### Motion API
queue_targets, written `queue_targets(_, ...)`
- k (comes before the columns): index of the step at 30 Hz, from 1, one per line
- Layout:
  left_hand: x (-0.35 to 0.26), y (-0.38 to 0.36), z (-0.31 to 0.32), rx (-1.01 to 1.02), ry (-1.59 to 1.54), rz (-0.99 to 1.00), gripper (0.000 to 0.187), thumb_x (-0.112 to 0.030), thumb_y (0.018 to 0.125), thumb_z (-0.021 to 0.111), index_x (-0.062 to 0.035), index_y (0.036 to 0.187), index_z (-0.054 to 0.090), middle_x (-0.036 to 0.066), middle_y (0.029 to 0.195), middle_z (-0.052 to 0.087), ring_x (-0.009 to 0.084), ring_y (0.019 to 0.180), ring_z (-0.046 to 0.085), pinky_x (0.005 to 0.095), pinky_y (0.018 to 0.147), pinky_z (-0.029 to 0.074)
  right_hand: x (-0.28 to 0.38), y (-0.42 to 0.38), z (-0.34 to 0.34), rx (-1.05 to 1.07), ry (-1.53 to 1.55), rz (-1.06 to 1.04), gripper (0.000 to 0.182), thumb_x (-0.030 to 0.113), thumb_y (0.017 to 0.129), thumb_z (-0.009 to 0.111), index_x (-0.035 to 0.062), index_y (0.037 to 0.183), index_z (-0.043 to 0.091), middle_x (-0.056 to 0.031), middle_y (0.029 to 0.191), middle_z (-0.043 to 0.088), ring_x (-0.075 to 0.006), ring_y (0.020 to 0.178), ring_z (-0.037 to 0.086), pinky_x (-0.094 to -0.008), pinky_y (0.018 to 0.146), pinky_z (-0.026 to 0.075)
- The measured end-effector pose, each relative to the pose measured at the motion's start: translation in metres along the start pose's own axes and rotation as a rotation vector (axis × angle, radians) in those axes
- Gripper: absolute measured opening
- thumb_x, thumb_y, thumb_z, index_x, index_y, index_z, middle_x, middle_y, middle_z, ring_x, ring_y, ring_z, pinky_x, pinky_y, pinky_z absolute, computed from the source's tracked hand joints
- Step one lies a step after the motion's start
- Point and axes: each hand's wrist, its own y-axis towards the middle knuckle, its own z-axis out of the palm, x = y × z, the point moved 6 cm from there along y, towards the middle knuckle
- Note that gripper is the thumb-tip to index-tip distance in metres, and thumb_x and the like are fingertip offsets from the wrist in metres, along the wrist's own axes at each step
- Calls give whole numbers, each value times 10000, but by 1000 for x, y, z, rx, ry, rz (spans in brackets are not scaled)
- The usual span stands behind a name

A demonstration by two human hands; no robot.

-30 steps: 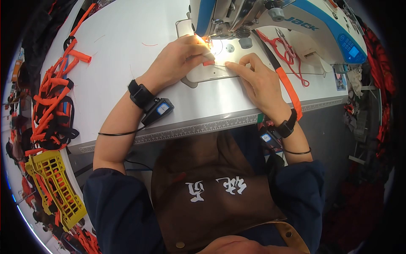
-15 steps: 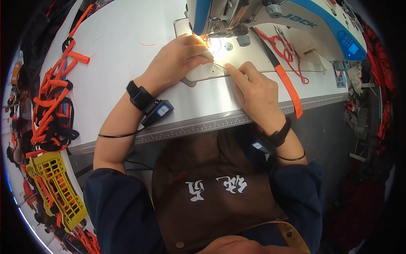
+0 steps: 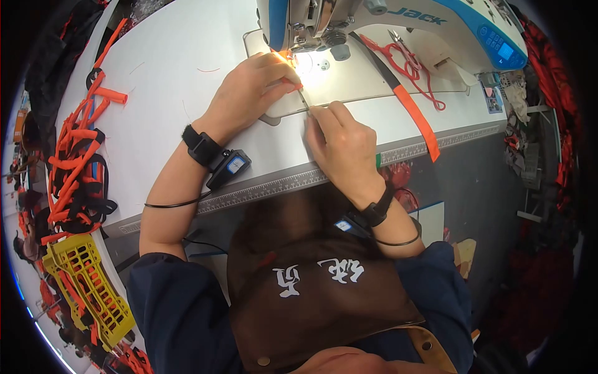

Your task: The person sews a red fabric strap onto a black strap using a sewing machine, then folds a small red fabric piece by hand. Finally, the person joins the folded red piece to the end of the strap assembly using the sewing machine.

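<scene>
White tabletop (image 3: 180,100) is stretching out under a blue and white sewing machine (image 3: 398,25), whose lamp is lighting the needle plate (image 3: 324,65). At that bright spot the left hand (image 3: 249,90) is lying palm down, its fingertips closed together and pressing a small orange piece (image 3: 294,84) flat just in front of the presser foot. The right hand (image 3: 339,143) is sitting just beside it, nearer the table's front edge, with thumb and forefinger pinched on the lower end of a thin metal tool (image 3: 304,100), probably tweezers, whose tip is reaching up to the orange piece. Both wrists are wearing black bands, and a small black device (image 3: 228,167) is hanging from the left one.

To the right of the hands a black and orange strap (image 3: 411,106) is lying slantwise across the table and drooping over its edge, with a red cord (image 3: 414,71) tangled beside it. Far left, orange webbing pieces (image 3: 75,156) are lying heaped, and a yellow plastic basket (image 3: 90,290) is standing below them.
</scene>
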Motion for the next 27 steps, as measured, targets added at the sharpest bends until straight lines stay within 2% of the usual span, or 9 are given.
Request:
queue_targets(6, -2, 1, 0, -15, -6, 32, 163, -129, 971, 788, -79, 1126, 796, 109, 1106, 749, 300, 1037, 718, 401, 950, 584, 0, -1, 0, -2, 5, 94, 115, 121, 957, 748, 18, 983, 703, -110, 881, 625, -306, 621, 696, -416, 564, 566)
queue_targets(12, 0, 1, 2, 15, 28, -29, 140, -162, 972, 796, -96, 1094, 810, 97, 1125, 758, 296, 1058, 717, 397, 966, 581, 4, 5, 5, 105, -96, 148, 164, 156, 978, 712, 20, 909, 652, -128, 862, 652, -342, 622, 701, -436, 569, 574)
queue_targets(18, 1, 2, 3, -1, -29, -49, 138, -146, 957, 812, -84, 1080, 808, 93, 1121, 757, 281, 1064, 723, 388, 964, 582, -5, 8, 6, 98, 150, 160, 180, 174, 976, 713, 12, 952, 639, -164, 919, 717, -382, 689, 724, -469, 617, 592)
queue_targets(21, 0, 2, 3, -74, -51, 4, 88, -186, 952, 798, -137, 1024, 814, 79, 1093, 762, 312, 1008, 718, 411, 906, 581, -3, 10, 4, 142, 97, 186, 179, 166, 964, 716, 12, 942, 627, -171, 898, 704, -384, 708, 731, -467, 631, 599)
queue_targets(24, -1, 2, 2, -15, -12, -9, 132, -118, 954, 814, -75, 1079, 806, 90, 1128, 749, 263, 1057, 728, 377, 967, 590, -6, 10, 8, 146, 24, 192, 160, 148, 948, 713, 18, 924, 623, -167, 879, 693, -384, 704, 733, -469, 629, 599)
queue_targets(27, 2, 2, 4, -22, -43, -2, 133, -125, 959, 810, -76, 1082, 807, 96, 1110, 743, 261, 1043, 732, 374, 955, 594, -11, 15, 8, 103, -114, 202, 144, 127, 935, 709, 21, 900, 618, -163, 869, 682, -378, 684, 731, -473, 625, 598)
